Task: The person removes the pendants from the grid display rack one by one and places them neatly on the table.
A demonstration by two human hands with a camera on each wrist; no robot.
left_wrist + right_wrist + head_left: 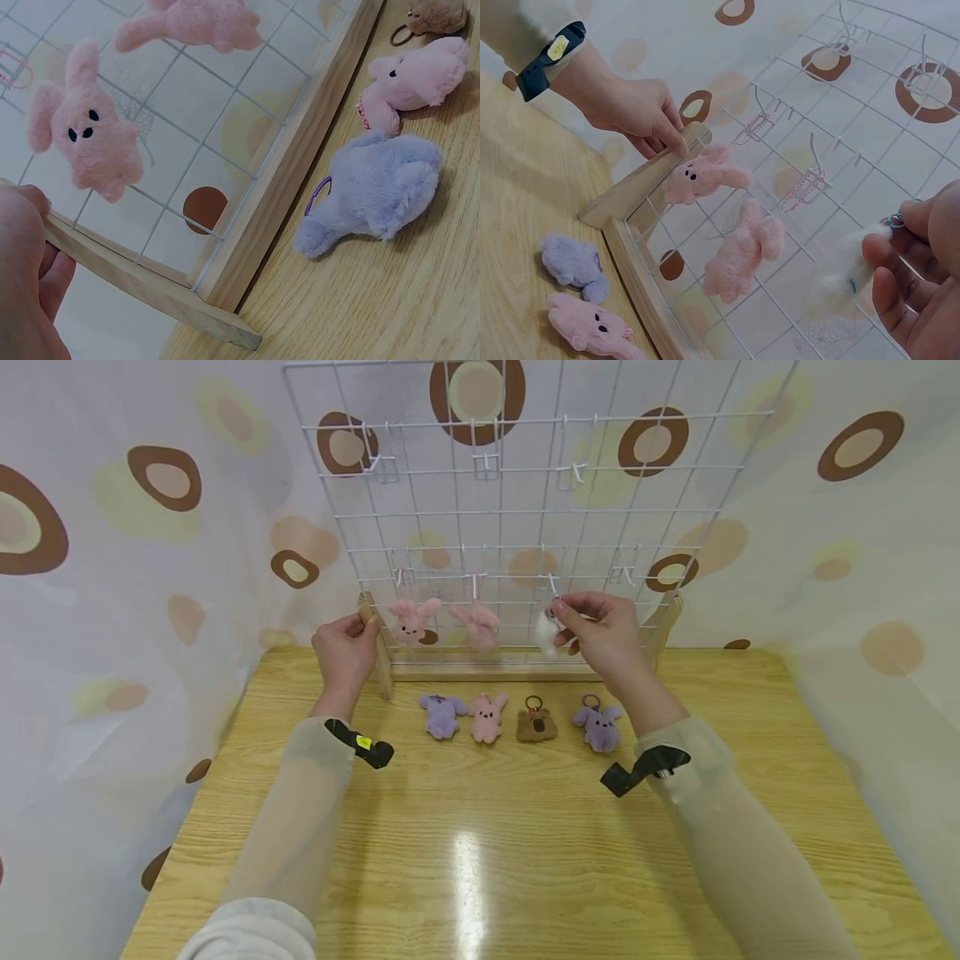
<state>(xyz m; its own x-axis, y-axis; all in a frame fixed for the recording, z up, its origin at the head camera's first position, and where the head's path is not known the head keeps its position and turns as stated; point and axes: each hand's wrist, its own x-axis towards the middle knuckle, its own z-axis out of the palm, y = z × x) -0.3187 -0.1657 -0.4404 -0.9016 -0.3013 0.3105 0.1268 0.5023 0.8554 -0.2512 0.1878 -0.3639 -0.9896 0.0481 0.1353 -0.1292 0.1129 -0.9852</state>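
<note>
The right hand (609, 633) pinches the white toy (547, 635) at its ring (895, 220), by a hook (553, 585) above the desk's (405, 860) far edge; the left hand (347, 652) grips the post (380, 660). Aligning ring with hook tip and steadying the rack (487, 676) seems best. Desk: glossy wood grain, spotted sheet (825, 610) behind.

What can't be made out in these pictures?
White plush: blurred, right wrist view; partly covered by the right hand, head view.
Middle hanging pink plush: face turned away, head view.
Brown plush: cut off by top edge, left wrist view.
Left hand: cut by left edge, same view.
</note>
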